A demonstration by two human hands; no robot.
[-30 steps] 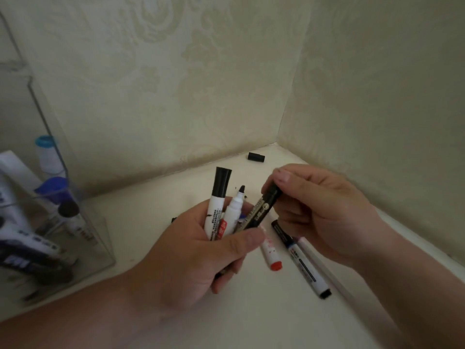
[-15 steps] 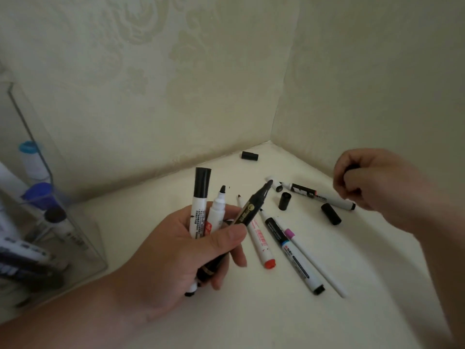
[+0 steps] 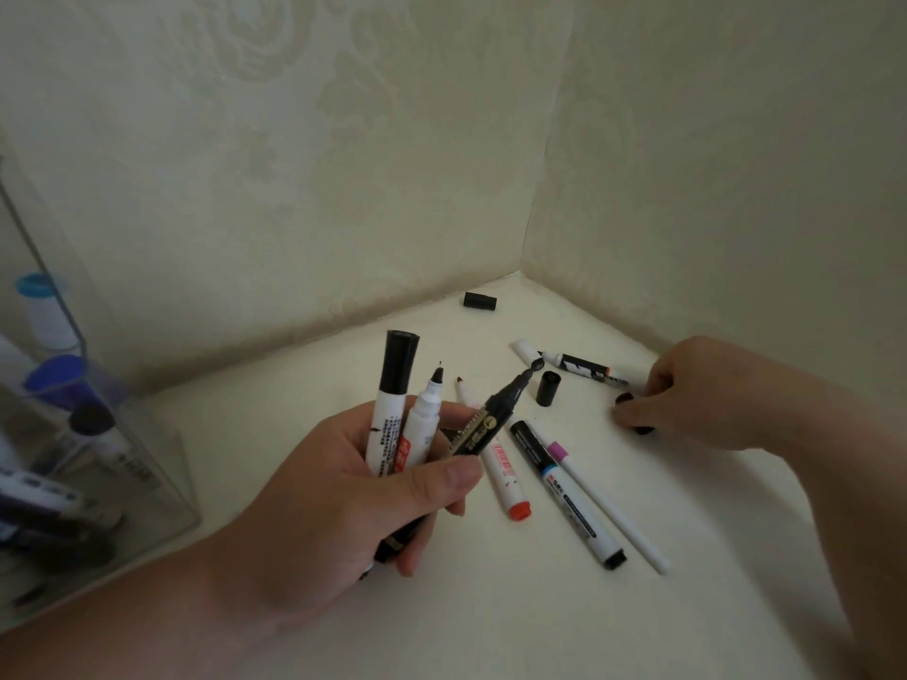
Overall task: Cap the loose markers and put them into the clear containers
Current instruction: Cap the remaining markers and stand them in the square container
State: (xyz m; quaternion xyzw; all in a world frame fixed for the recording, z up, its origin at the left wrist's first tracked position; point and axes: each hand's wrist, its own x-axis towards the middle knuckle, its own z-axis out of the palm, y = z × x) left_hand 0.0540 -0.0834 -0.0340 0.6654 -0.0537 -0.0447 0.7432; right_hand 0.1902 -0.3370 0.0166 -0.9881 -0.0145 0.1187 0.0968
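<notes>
Head view. Left hand point(image 3: 314, 493) grips three markers point(image 3: 392, 434), tips up: one capped, two bare. Right hand point(image 3: 697, 395) down on counter point(image 3: 491, 606), fingers point(image 3: 638, 414) curled onto black cap point(image 3: 624, 399).

Four lie loose: red-ended marker point(image 3: 500, 463), blue-banded marker point(image 3: 564, 493), purple-banded marker point(image 3: 603, 503), back marker point(image 3: 589, 373). Two spare black caps point(image 3: 480, 300) lie free.

Clear container point(image 3: 147, 458) at left holds several markers. Task looks roughly midway.

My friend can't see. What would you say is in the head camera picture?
A left hand grips three markers, two of them uncapped, while the right hand pinches a black cap on the white surface. Other loose markers and caps lie between the hands, and a clear container of markers stands at the left.
</notes>
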